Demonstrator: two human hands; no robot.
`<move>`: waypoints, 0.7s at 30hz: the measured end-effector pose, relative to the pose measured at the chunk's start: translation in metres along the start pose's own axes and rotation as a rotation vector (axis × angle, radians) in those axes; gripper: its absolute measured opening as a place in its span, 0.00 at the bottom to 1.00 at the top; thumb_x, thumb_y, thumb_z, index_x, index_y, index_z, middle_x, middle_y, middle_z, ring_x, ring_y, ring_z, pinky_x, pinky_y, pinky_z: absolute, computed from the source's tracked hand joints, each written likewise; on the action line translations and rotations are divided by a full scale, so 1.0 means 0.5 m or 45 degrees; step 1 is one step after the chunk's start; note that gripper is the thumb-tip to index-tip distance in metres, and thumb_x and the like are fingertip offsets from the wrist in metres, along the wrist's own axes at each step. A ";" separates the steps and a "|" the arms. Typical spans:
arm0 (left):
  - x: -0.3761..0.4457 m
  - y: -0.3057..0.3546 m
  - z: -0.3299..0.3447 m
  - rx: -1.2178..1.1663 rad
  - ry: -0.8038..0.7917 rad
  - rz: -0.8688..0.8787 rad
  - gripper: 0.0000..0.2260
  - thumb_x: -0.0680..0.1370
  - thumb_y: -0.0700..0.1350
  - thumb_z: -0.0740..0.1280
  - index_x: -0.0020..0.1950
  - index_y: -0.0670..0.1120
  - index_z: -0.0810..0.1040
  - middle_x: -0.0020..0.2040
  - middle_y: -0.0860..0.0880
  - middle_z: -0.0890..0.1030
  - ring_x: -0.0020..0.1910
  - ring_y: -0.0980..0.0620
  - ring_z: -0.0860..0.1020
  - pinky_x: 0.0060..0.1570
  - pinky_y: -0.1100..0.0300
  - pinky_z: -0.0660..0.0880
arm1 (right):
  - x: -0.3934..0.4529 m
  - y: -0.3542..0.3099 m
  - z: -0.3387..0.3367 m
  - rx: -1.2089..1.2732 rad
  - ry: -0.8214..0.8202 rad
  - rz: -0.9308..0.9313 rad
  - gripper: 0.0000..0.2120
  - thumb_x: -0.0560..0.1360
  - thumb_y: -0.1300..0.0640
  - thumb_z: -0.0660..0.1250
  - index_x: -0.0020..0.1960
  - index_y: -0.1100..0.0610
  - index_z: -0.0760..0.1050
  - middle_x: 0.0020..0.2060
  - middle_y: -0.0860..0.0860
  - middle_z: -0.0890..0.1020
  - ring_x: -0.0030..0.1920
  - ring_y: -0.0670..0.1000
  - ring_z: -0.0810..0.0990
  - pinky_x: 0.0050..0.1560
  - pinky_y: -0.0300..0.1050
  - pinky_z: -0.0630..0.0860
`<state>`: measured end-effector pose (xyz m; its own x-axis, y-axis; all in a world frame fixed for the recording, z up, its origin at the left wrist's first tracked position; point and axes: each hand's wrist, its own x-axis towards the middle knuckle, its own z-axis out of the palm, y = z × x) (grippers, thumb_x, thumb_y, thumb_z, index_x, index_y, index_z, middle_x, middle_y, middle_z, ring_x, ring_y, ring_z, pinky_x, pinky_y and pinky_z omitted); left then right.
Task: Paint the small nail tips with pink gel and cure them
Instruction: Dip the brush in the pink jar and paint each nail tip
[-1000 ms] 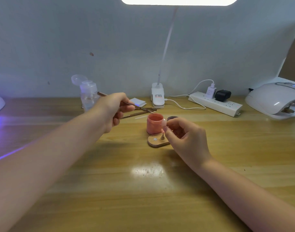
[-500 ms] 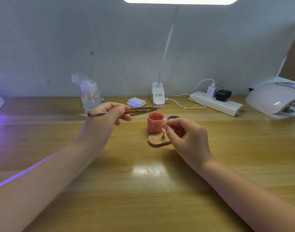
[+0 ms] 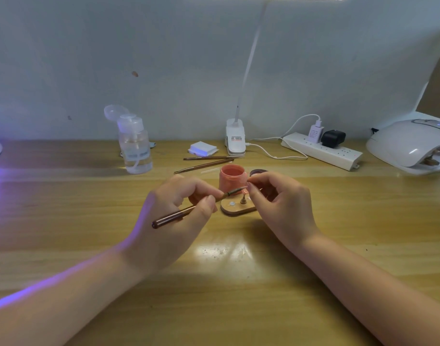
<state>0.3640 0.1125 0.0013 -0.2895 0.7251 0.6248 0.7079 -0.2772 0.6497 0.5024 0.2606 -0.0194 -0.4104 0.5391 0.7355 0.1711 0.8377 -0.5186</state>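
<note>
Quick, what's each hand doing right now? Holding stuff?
Left hand: closed around the brush, bristles at the nail tip.
Right hand: pinching the small nail tip beside the pink gel jar.

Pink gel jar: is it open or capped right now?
Open. The pink gel jar stands upright with no cap, and pink gel shows inside its mouth. A dark lid lies on the table behind it.

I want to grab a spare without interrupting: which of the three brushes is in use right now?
The brush gripped in the left hand, tip at the pink gel jar. The two spare brushes lie untouched on the table behind the jar.
</note>
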 end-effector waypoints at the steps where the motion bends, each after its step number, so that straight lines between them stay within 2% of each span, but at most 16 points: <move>1: -0.001 0.002 -0.001 -0.017 0.015 0.005 0.09 0.73 0.51 0.63 0.46 0.52 0.82 0.38 0.57 0.82 0.43 0.56 0.77 0.43 0.73 0.66 | 0.000 0.000 0.000 0.003 -0.002 0.003 0.04 0.72 0.62 0.73 0.46 0.58 0.83 0.36 0.48 0.83 0.38 0.46 0.79 0.39 0.44 0.77; 4: 0.001 0.008 0.000 -0.025 0.063 -0.002 0.09 0.74 0.53 0.62 0.48 0.56 0.81 0.41 0.59 0.82 0.43 0.59 0.77 0.43 0.73 0.67 | 0.000 -0.001 0.001 0.017 -0.002 0.000 0.04 0.72 0.62 0.73 0.46 0.57 0.83 0.35 0.47 0.83 0.36 0.46 0.79 0.39 0.44 0.77; 8: 0.002 0.005 0.006 0.018 0.030 -0.005 0.06 0.75 0.49 0.66 0.50 0.55 0.81 0.43 0.60 0.83 0.47 0.56 0.78 0.45 0.72 0.68 | 0.000 0.000 0.001 0.019 -0.003 -0.001 0.04 0.72 0.63 0.73 0.46 0.57 0.83 0.35 0.47 0.83 0.36 0.46 0.79 0.38 0.43 0.76; 12: -0.004 0.005 0.003 -0.003 0.042 0.055 0.09 0.73 0.50 0.62 0.45 0.52 0.81 0.38 0.55 0.82 0.42 0.58 0.77 0.43 0.74 0.66 | -0.001 -0.001 0.001 0.049 0.003 0.019 0.03 0.72 0.62 0.72 0.46 0.57 0.82 0.34 0.46 0.82 0.37 0.46 0.79 0.38 0.44 0.76; 15: 0.000 0.010 0.005 -0.049 0.088 0.019 0.09 0.74 0.51 0.61 0.47 0.54 0.80 0.41 0.58 0.82 0.41 0.62 0.76 0.42 0.75 0.67 | -0.001 -0.001 0.001 0.078 -0.019 0.040 0.02 0.73 0.61 0.72 0.46 0.57 0.82 0.35 0.47 0.83 0.35 0.46 0.80 0.38 0.47 0.77; 18: 0.003 0.010 0.011 -0.047 0.070 -0.033 0.11 0.74 0.54 0.62 0.50 0.55 0.81 0.43 0.60 0.83 0.44 0.58 0.78 0.43 0.73 0.67 | -0.001 -0.001 0.001 0.087 -0.037 0.055 0.03 0.73 0.61 0.72 0.47 0.58 0.83 0.35 0.48 0.83 0.35 0.46 0.80 0.38 0.48 0.77; 21: -0.003 0.007 0.009 -0.035 0.039 0.023 0.11 0.72 0.51 0.61 0.45 0.50 0.82 0.39 0.56 0.82 0.43 0.55 0.78 0.43 0.72 0.66 | -0.002 -0.002 0.000 0.094 -0.046 0.068 0.03 0.73 0.62 0.72 0.47 0.58 0.82 0.35 0.48 0.83 0.35 0.46 0.80 0.39 0.48 0.77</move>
<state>0.3700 0.1134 0.0008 -0.2963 0.7005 0.6493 0.6954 -0.3078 0.6494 0.5026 0.2591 -0.0195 -0.4350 0.5781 0.6904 0.1275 0.7985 -0.5883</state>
